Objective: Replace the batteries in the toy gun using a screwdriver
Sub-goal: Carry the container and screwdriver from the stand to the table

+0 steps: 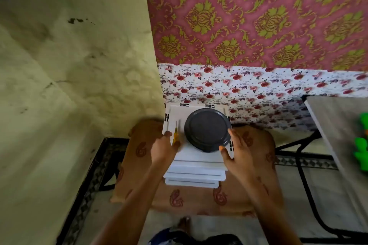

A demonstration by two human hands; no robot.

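A bare foot (184, 223) is showing at the bottom edge of the floor mat (310, 201), with both forearms reaching forward above it. The left hand (163, 150) is resting on the left edge of a white stacked tray unit (196, 173), its fingertips touching the yellow handle of the screwdriver (176, 135). Whether it is gripping the tool, I cannot tell. The screwdriver is lying along the unit's left edge, tip pointing away. The right hand (238, 155) is released, fingers spread and straight, touching the unit's right edge just beside a dark round dish (207, 128) that is sitting on the top. The unit is standing on a brown patterned cushion (249, 189). A green toy (361, 145), cut by the frame, is lying at the near edge of a grey table (336, 117) on the right, well apart from both hands. Flowered wallpaper (258, 83) is covering the wall behind.
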